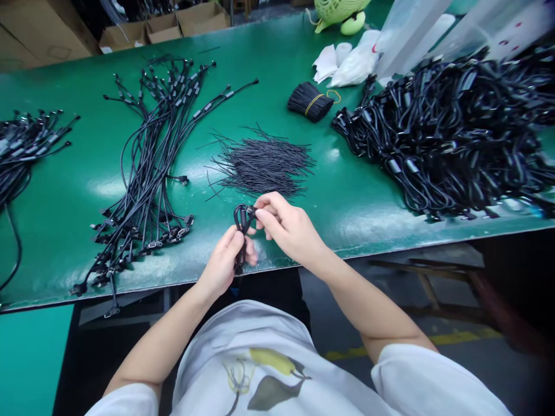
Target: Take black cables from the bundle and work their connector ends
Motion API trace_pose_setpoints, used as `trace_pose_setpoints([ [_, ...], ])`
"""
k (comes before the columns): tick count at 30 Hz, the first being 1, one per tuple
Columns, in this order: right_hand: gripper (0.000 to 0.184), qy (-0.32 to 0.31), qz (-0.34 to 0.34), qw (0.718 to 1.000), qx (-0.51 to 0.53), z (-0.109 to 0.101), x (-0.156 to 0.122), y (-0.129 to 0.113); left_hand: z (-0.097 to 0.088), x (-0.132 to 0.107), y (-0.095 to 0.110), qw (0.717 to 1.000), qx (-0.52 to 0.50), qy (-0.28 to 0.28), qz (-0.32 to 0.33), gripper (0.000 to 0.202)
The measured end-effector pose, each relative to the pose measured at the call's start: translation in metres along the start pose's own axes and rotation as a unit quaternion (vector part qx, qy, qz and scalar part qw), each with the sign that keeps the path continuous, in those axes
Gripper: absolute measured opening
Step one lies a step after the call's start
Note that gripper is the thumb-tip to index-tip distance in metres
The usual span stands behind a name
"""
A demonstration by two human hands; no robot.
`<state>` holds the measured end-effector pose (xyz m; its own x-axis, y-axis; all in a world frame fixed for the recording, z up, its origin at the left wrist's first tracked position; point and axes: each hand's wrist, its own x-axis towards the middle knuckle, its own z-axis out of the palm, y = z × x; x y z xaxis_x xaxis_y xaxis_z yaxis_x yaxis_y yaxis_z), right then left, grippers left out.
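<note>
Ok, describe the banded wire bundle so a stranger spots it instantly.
On the green workbench, just beyond the loose pile of short black wires and left of the big heap of black cables, sits a small bundle of black wires. It alone is cinched with a yellow band.

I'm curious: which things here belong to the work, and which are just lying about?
Likely part of the work: the left hand, right hand, the black cable loop they hold, the laid-out cable assemblies, the heap of black cables, the pile of short black wires.
Lying about: white plastic bags, cardboard boxes.
</note>
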<state>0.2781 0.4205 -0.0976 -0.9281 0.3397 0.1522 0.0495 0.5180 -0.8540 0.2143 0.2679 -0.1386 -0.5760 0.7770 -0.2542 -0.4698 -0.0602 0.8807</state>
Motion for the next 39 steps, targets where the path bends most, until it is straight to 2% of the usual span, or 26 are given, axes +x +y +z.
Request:
trace_pose_setpoints([
  [2,0.02,-0.002,0.007,1.0,-0.015,0.0,-0.002,-0.002,-0.001,0.002,0.0,0.996,0.076,0.019,0.043,0.033],
  [4,0.029,0.028,0.007,0.997,-0.076,0.0,-0.004,-0.004,-0.001,0.003,0.001,0.982,0.167,0.039,0.078,0.033],
  [6,0.029,0.056,-0.015,0.99,-0.127,-0.001,-0.005,-0.005,0.0,0.003,0.002,0.978,0.189,0.04,0.082,0.037],
  [9,0.021,0.024,-0.102,0.987,-0.121,-0.005,-0.006,-0.002,0.0,0.002,0.006,0.999,0.05,-0.018,-0.01,0.036],
  [12,0.028,-0.03,-0.157,0.985,-0.059,-0.012,-0.005,0.006,0.0,-0.001,0.009,0.989,-0.08,-0.085,-0.091,0.029],
  [15,0.028,-0.043,-0.154,0.987,-0.011,-0.016,-0.005,0.011,0.003,-0.007,0.012,0.986,-0.077,-0.121,-0.089,0.034],
  [17,0.027,-0.045,-0.154,0.987,0.006,-0.017,-0.006,0.012,0.005,-0.01,0.013,0.988,-0.051,-0.124,-0.07,0.033],
  [22,0.03,-0.029,-0.153,0.986,0.058,-0.015,-0.014,0.004,0.011,-0.013,0.008,0.995,-0.014,-0.1,-0.007,0.026],
  [26,0.022,-0.04,-0.088,0.995,0.039,-0.006,-0.019,0.0,0.015,-0.01,0.005,0.992,0.118,-0.042,0.018,0.029],
  [30,0.016,0.006,-0.033,0.993,0.109,0.006,-0.022,-0.001,0.018,-0.008,0.004,0.978,0.204,-0.018,0.036,0.037],
  [33,0.018,0.004,-0.039,0.987,0.157,0.008,-0.019,0.003,0.011,-0.006,0.001,0.97,0.243,0.002,0.034,0.049],
  [36,0.016,-0.004,-0.042,0.98,0.193,0.002,-0.015,0.005,-0.001,-0.003,-0.004,0.954,0.299,0.004,0.009,0.047],
  [39,0.015,0.029,-0.043,0.964,0.26,-0.006,-0.013,0.006,-0.006,-0.004,-0.006,0.931,0.365,0.022,0.022,0.045],
])
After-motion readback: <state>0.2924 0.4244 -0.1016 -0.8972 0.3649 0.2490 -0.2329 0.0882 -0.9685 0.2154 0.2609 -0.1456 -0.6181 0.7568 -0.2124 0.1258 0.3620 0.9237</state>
